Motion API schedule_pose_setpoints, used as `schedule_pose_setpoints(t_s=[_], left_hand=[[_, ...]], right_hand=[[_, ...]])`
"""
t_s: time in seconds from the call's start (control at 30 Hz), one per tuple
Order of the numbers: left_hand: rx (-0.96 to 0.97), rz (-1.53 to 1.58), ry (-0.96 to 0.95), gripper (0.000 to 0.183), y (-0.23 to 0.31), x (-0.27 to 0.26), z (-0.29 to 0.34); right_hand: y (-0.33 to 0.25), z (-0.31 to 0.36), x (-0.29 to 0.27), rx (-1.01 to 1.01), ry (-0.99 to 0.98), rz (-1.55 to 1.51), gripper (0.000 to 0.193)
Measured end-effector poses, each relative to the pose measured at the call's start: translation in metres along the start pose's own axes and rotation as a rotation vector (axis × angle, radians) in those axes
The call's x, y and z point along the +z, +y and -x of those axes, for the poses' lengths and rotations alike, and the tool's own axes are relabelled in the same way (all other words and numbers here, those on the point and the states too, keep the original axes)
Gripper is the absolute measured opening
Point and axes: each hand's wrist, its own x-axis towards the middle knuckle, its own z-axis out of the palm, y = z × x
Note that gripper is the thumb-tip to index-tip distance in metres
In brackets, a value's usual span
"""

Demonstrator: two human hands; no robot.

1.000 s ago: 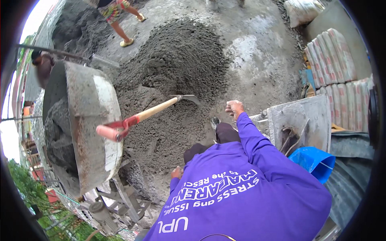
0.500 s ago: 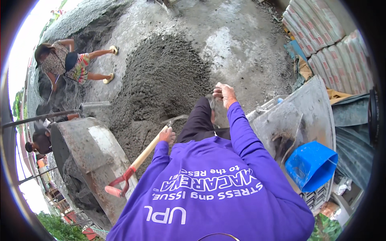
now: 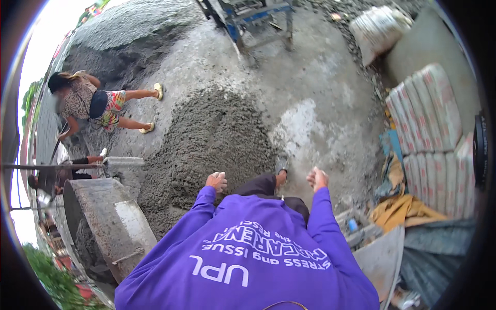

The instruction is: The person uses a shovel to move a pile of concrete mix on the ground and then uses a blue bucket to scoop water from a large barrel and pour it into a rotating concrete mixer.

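My left hand (image 3: 217, 182) hangs in front of my purple shirt, over the edge of a wet grey mortar heap (image 3: 214, 137). Its fingers are curled in, and nothing shows in them. On the other side my right hand (image 3: 318, 180) is held above the pale concrete ground, its fingers bent toward the palm around nothing that I can see. One foot (image 3: 281, 176) in a sandal steps beside the heap. No shovel is in sight.
At left stands a large metal mixer drum (image 3: 111, 212) with grey mix inside. A person (image 3: 98, 101) bends over a gravel pile (image 3: 129, 39). Stacked cement bags (image 3: 429, 111) and a tarp (image 3: 434, 258) line the right. A blue metal frame (image 3: 258, 20) stands ahead.
The wooden-handled shovel with the red grip has left my left hand and the view. I have moved forward; the blue bucket is out of sight and the blue frame has come in.
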Motion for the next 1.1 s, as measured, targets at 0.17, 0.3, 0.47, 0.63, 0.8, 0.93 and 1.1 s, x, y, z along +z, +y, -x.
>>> schedule_pose_setpoints(t_s=[0.17,0.3,0.47,0.63,0.8,0.93,1.1], left_hand=[[0.225,0.081,0.062,0.032,0.088,0.030,-0.048],[0.205,0.035,0.097,0.036,0.112,0.054,-0.073],[0.169,0.043,0.232,0.042,0.110,0.060,-0.093],[-0.158,0.244,0.339,0.041,0.109,0.056,-0.115],[-0.326,0.418,0.413,0.032,0.138,0.067,-0.136],[-0.290,0.733,0.399,0.034,0.211,0.086,-0.133],[-0.100,0.938,0.560,0.039,0.272,0.129,-0.145]], right_hand=[[-0.064,-0.043,-0.036,-0.119,0.049,0.326,0.024],[-0.103,-0.054,-0.046,-0.045,0.167,0.427,0.019],[-0.174,-0.099,0.002,0.124,0.154,0.516,0.019],[-0.281,-0.158,0.086,0.185,-0.006,0.579,0.015],[-0.411,-0.251,0.195,0.096,-0.155,0.818,0.014],[-0.509,-0.323,0.296,-0.043,-0.242,0.991,0.015],[-0.559,-0.369,0.439,-0.109,-0.375,1.246,0.019]])
